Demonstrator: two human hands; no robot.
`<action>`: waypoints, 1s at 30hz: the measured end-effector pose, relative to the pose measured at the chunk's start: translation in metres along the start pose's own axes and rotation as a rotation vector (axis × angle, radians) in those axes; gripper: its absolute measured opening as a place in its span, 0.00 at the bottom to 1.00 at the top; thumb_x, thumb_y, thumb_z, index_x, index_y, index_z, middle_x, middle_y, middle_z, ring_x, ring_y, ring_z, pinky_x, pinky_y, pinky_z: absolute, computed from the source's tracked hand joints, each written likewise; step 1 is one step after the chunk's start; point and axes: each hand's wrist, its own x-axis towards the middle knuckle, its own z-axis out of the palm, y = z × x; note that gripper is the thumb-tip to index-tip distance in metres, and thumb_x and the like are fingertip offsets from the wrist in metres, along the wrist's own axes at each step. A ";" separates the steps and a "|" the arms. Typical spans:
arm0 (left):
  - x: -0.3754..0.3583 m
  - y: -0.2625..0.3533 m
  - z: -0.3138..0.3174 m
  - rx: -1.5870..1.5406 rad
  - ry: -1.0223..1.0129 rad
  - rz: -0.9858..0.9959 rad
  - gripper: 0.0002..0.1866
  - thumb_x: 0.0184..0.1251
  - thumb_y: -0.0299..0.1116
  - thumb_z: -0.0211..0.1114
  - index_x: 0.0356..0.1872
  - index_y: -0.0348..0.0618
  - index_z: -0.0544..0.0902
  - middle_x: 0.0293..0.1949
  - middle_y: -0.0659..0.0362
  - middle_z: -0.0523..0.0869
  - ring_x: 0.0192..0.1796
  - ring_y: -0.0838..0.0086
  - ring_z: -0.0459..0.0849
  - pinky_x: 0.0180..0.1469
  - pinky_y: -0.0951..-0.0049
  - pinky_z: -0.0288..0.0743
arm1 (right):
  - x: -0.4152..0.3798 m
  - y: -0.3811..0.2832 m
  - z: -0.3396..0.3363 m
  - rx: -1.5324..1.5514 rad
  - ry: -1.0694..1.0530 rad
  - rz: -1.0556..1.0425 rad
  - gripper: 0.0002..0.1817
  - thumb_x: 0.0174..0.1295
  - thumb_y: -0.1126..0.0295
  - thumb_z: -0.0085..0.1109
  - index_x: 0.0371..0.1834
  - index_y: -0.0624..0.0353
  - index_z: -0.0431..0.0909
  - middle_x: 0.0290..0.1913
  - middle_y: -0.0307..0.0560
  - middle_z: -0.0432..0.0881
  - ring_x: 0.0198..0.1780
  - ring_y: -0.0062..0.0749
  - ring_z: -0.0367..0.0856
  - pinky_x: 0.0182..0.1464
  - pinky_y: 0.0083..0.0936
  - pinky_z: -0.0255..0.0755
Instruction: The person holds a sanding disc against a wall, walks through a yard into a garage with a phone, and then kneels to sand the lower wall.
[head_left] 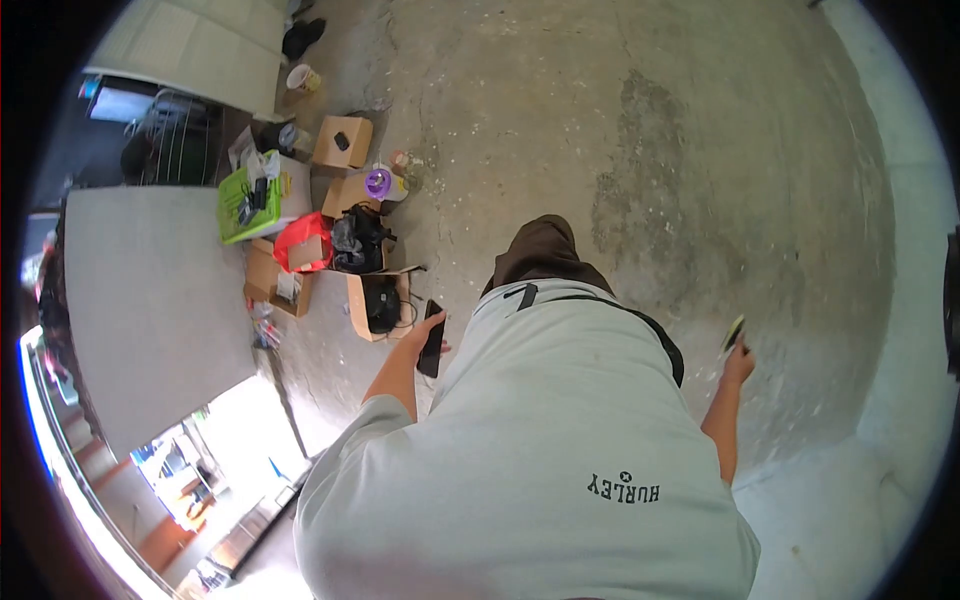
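Note:
At the left side of my body, my left hand is closed around a black smartphone, which hangs roughly upright beside my shirt. Out to the right, my right hand grips a small hand tool with a pale yellow-green edge and a darker part. Its exact kind is too small to make out. Below the tool lies the bare concrete floor; the tool appears apart from it. My light grey shirt and brown trousers fill the middle of the view.
Cardboard boxes stand on the floor to the left, with a red bag, a black bag and a purple-lidded container. Behind them are a green-lidded bin and a large grey panel. A pale wall runs along the right.

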 end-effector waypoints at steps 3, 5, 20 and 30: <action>0.025 -0.029 0.020 -0.103 -0.006 -0.044 0.37 0.51 0.62 0.75 0.51 0.41 0.78 0.39 0.49 0.81 0.32 0.59 0.85 0.35 0.63 0.83 | 0.107 -0.128 0.022 0.142 0.016 -0.170 0.28 0.67 0.46 0.62 0.39 0.68 0.84 0.30 0.43 0.81 0.30 0.28 0.72 0.36 0.31 0.70; 0.059 -0.041 0.035 -0.204 -0.017 -0.118 0.36 0.51 0.62 0.74 0.48 0.41 0.78 0.36 0.49 0.80 0.31 0.59 0.85 0.35 0.61 0.83 | 0.144 -0.232 0.043 0.291 -0.024 -0.201 0.25 0.68 0.47 0.62 0.37 0.62 0.82 0.27 0.34 0.73 0.28 0.22 0.66 0.32 0.26 0.65; 0.023 0.481 0.202 -0.144 0.007 0.331 0.35 0.55 0.61 0.73 0.54 0.43 0.79 0.42 0.58 0.82 0.37 0.69 0.85 0.42 0.69 0.77 | 0.330 -0.354 0.206 -0.123 -0.308 0.075 0.28 0.64 0.50 0.65 0.42 0.72 0.85 0.39 0.55 0.87 0.39 0.37 0.82 0.45 0.34 0.74; 0.091 0.634 0.301 -0.122 0.116 0.237 0.41 0.53 0.60 0.75 0.58 0.35 0.77 0.46 0.53 0.81 0.36 0.69 0.86 0.40 0.70 0.80 | 0.505 -0.544 0.298 -0.150 -0.457 0.096 0.26 0.65 0.52 0.64 0.43 0.72 0.85 0.38 0.54 0.87 0.38 0.38 0.82 0.44 0.34 0.74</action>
